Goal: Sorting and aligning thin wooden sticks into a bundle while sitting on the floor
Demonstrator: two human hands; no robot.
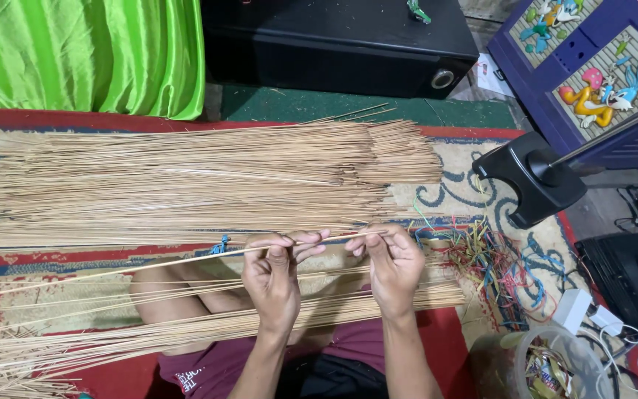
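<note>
Single thin stick (186,260) is pinched near its right end by both hands, fingertips close together, so the short end stays steady while the long shaft trails off past the left hand, dropping slightly toward the mat. Left hand (271,277) is closed on it with thumb and forefinger; right hand (391,266) is closed on the tip the same way, palms facing away from the camera. Just beyond the knuckles lies the big stick pile (186,181), all shafts parallel and ends roughly flush on the right-hand side, likely to keep picking one-at-a-time easy. A smaller loose bundle (208,325) rests under the wrists, across the person's legs, same orientation. Right of the right hand, a tangle of coloured bands (496,262) sits within reach on the patterned rug (452,192). Further right: a black stand base (529,181), a clear container (548,366). Far side of the pile: a black speaker box (341,44) and green cloth (86,55).
</note>
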